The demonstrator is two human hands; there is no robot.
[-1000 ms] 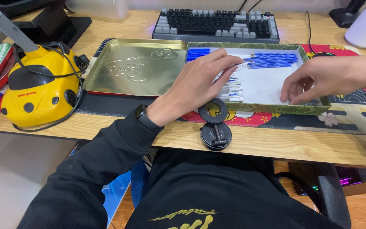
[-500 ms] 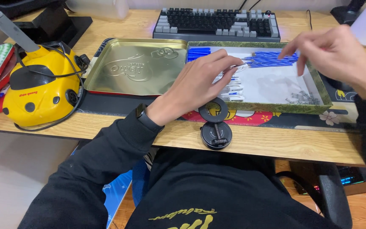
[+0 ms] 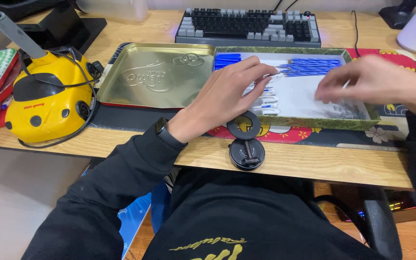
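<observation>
Here the landmark is the tray (image 3: pixel 294 120), a shallow green-rimmed box with a white floor, sitting on a patterned mat (image 3: pixel 285 135) on the desk (image 3: pixel 314 163). Left of the tray, touching its edge, lies a gold tin lid (image 3: pixel 160 77), bare inside. Further left of the tray sits a yellow ladybird-shaped device (image 3: pixel 49 101). Behind the tray stands a keyboard (image 3: pixel 249 26); in front of the tray, at the desk's edge, a round black stand (image 3: pixel 246 144).

Inside the tray, the work looks partly done, judging by the sorting: blue pen parts (image 3: pixel 309 66) lie in a row along the far wall, a second blue bunch (image 3: pixel 227 60) sits in the far-left corner, white pen parts (image 3: pixel 265 101) are stacked near the left wall, and a heap of small springs (image 3: pixel 345 111) remains loose in the near-right corner.

The left hand (image 3: pixel 227 94) rests over the tray's left part, fingers curled narrow, seemingly pinching a slim white piece at its tips, right above the white stack. The right hand (image 3: pixel 367 82) hovers over the tray's right part, just above the springs, blurred; whether it grips anything cannot be told.
</observation>
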